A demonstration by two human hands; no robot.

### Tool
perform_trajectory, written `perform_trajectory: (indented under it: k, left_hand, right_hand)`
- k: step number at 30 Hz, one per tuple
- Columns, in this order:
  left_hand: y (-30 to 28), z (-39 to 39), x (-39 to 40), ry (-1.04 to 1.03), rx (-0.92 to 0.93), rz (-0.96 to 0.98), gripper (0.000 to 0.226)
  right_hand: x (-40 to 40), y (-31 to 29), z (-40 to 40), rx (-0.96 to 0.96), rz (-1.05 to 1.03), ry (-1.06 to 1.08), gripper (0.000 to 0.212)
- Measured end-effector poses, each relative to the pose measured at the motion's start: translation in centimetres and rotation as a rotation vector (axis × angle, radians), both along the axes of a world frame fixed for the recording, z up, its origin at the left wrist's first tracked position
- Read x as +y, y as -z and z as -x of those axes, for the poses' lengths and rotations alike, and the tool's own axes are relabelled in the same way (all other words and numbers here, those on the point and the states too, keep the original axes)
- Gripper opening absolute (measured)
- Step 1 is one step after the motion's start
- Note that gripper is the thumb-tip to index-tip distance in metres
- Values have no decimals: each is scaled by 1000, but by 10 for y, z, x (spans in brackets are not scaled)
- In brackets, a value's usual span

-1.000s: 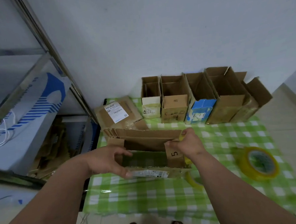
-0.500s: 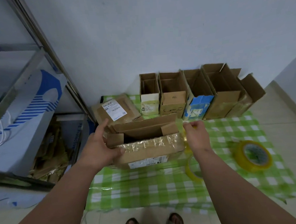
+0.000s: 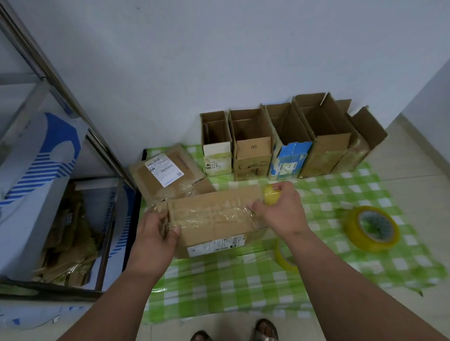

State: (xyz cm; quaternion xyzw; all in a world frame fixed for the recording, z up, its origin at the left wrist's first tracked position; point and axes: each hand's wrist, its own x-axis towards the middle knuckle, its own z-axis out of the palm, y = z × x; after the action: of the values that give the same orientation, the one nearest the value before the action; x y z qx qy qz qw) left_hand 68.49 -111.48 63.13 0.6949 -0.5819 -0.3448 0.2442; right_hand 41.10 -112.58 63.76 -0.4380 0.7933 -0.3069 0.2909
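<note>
While the cardboard box (image 3: 216,223) lies at centre frame on the table (image 3: 225,287), its faces covered in slick clear film, we judge slippage to be the main risk. If the left hand (image 3: 154,236) loosens on the folded end flaps, they could spring open and the box could skew.

A second risk sits at the right end. There the right hand (image 3: 278,212) carries a small yellow object (image 3: 271,197) against the upper right corner of the box. We cannot confirm that tape is drawn from it. If it is, a tilted pull could wrinkle the strip or lay it off the seam. A backward move of the right forearm could also knock the tape roll (image 3: 283,257) lying beneath it toward the near edge.

Hand pose:
- **Left hand:** it clamps the left end of the box, thumb on the near face and fingers round the flaps.
- **Right hand:** it is curled round the yellow object, knuckles toward the camera and wrist over the box's right end.
- **Forearms:** both enter from the bottom of the frame and converge on the box.
</note>
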Motion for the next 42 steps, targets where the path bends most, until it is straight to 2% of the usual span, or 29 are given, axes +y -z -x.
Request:
perform_trajectory:
  k: [2,4,10,13,17,20,23,27,29,32,35,38,42]
  left_hand:
    - [1,6,0,-39,134,-51,42]
    - [1,10,-2,-63,176,-74,39]
    - [0,8,-5,-97,53,-53,26]
    - [-4,9,-4,-153,74,-20,27]
    - [-11,8,-5,-116,-350,88,32]
    - [-16,7,-9,-6,-477,125,36]
    - [-21,11,-14,21,-335,33,36]
    - [-23,9,-16,29,-221,-26,39]
    - [-24,4,-18,4,-87,-75,38]
    - [-31,-1,-20,-154,268,-170,29]
    - [-43,-4,-22,-207,482,-241,15]
    - [-58,-4,-23,-242,700,-307,20]
    - [-74,0,-23,-168,837,-305,29]
  right_hand:
    - [2,2,5,-18,-2,-18,73]
    - [3,4,5,15,-32,-36,77]
    - [-1,6,5,46,-73,-2,78]
    - [-2,4,4,29,-66,-20,72]
    - [-5,-8,11,-65,84,151,34]
    - [-13,-27,18,-82,213,257,28]
    - [-21,-52,10,-43,316,191,24]
    - [-25,-78,-16,-99,389,-50,20]
    - [-25,-84,-31,-157,364,-169,21]
    - [-26,-85,-52,-267,302,-281,20]
    - [-26,-81,-68,-335,218,-404,18]
    - [-25,-78,-80,-340,151,-551,18]
    - [-29,-85,-90,-317,104,-661,20]
